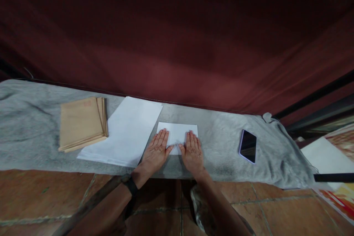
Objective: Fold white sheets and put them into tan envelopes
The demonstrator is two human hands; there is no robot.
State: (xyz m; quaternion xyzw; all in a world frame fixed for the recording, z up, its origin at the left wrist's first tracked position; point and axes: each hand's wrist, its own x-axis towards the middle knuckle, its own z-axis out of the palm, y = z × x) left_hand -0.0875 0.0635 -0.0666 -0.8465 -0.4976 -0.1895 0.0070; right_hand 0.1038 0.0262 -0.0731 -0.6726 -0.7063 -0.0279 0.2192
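Note:
A small white rectangle of paper (177,132), apparently folded, lies flat on the grey cloth in front of me. On its left side rests my left hand (156,152), fingers stretched out and pressed flat. My right hand (193,153) lies flat on the paper's right side, its fingers also extended. Both thumbs point inward near the paper's lower edge, with a gap between them. Left of my left hand is a stack of larger white sheets (125,132), slightly fanned. Parts of the small paper are hidden under my fingers.
A pile of brown envelopes (80,121) overlaps the white sheets' left edge. A phone (248,146) in a purple case lies to the right. The grey cloth (218,136) covers a narrow surface below a dark red curtain (177,51). Tiled floor (41,195) shows in front.

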